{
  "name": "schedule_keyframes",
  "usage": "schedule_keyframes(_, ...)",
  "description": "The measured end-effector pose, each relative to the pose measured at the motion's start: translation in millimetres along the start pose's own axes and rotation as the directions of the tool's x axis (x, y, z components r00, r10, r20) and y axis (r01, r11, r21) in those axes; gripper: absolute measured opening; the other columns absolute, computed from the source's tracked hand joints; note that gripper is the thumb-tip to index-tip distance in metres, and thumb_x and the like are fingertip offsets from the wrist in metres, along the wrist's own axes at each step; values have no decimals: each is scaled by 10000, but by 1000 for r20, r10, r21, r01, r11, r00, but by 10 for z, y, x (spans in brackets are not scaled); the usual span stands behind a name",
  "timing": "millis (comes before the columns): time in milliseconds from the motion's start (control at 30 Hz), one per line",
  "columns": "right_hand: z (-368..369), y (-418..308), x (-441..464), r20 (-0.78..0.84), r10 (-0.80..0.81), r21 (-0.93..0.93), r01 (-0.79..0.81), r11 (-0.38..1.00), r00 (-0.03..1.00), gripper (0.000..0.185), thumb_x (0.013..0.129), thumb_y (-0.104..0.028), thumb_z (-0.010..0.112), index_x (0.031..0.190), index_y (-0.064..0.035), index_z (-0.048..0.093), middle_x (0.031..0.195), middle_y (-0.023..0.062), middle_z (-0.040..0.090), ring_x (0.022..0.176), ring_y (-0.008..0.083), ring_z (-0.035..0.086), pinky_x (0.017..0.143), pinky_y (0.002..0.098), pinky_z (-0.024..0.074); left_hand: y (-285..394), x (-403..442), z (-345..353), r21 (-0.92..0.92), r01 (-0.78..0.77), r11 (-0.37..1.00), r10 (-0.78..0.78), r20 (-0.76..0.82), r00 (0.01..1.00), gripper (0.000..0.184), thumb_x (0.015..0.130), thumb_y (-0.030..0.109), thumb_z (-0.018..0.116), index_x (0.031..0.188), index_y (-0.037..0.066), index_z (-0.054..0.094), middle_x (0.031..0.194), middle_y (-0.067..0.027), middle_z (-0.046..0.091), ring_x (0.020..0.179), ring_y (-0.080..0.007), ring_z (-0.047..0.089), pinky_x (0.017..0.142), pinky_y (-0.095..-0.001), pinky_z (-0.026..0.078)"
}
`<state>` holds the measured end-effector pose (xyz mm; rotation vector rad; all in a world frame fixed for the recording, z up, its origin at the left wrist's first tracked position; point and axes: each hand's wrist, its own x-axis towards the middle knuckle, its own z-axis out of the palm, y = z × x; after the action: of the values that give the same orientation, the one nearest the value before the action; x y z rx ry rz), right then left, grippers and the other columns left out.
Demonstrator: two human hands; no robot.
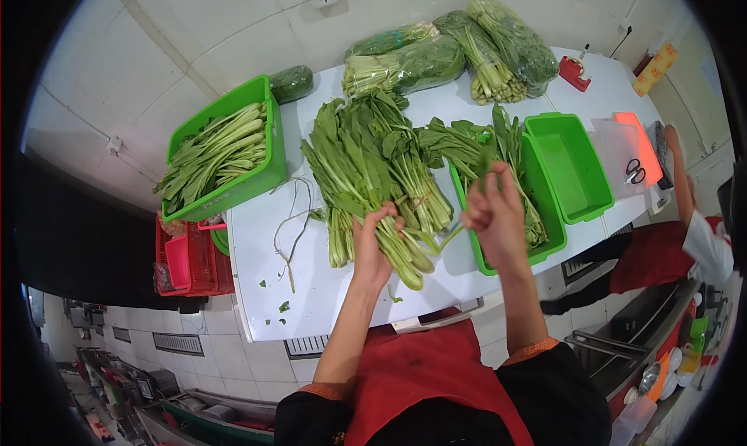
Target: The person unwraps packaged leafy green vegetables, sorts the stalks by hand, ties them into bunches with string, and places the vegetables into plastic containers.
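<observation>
My left hand point(374, 247) is closed around the pale stems of a bunch of leafy greens point(350, 162), held over the white table. The leaves point away from me and the cut ends toward me. My right hand point(496, 212), a little smeared by motion, is raised over the near edge of a green bin, its fingers pinched on a leaf stalk point(451, 237). Beside the held bunch lie tied bunches of greens point(420, 185). More leafy greens point(529, 205) lie in the green bin point(489, 269) under my right hand.
Bagged greens point(405, 64) line the back. At left stands a green crate point(274, 146) full of stalks, near loose string point(292, 247). Rightward are another green bin point(574, 166), scissors point(635, 171), a red tape dispenser point(574, 74), and a co-worker's arm point(683, 173).
</observation>
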<state>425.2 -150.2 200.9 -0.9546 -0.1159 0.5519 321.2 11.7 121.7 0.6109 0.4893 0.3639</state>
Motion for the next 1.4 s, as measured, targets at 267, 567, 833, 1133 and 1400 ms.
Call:
schedule_keyframes(267, -836, -572, 116, -73, -512, -257, 480, 839, 856, 278, 1055, -318, 494, 1238, -114, 447, 696, -40, 425, 581, 64, 360, 510, 230, 317, 348, 24, -198, -224, 81, 971, -38, 190, 981, 165, 887, 269, 526, 799, 142, 468, 679, -1, 431, 609, -131, 402, 614, -256, 394)
schedule_keyframes(567, -456, 34, 124, 416, -430, -909, 351, -225, 801, 396, 927, -187, 656, 1298, -82, 565, 1160, 107, 639, 1156, 292, 563, 957, 479, 404, 192, -49, -90, -43, -19, 999, 32, 315, 948, 506, 707, 33, 508, 1206, -49, 528, 1129, -161, 595, 945, -259, 595, 749, -378, 525)
schedule_keyframes(833, 241, 259, -179, 484, -391, -683, 617, 391, 783, 356, 833, -118, 747, 1171, -57, 654, 905, 76, 655, 782, 213, 589, 703, 326, 496, -3, -175, 169, 265, -190, 945, 174, 81, 981, 462, 898, -11, 494, 1345, 45, 389, 1197, -123, 604, 1012, -195, 618, 859, -343, 525)
schedule_keyframes(1133, 352, 269, 46, 465, -352, -690, 582, 431, 812, 243, 824, -48, 753, 1063, -26, 711, 840, 80, 676, 654, 146, 597, 636, 275, 496, -167, -221, 248, 627, -356, 693, 283, 218, 934, 387, 981, -10, 447, 1357, 8, 360, 1092, -82, 556, 956, -129, 553, 800, -258, 457)
schedule_keyframes(1400, 60, 316, 78, 138, -80, -232, 111, 966, 987, 109, 879, -20, 721, 968, 40, 704, 812, 65, 701, 657, 89, 610, 606, 225, 487, -227, -141, 389, 572, -388, 723, 253, 304, 919, 385, 957, -37, 391, 1337, 24, 371, 1039, -53, 569, 912, -109, 551, 754, -239, 457)
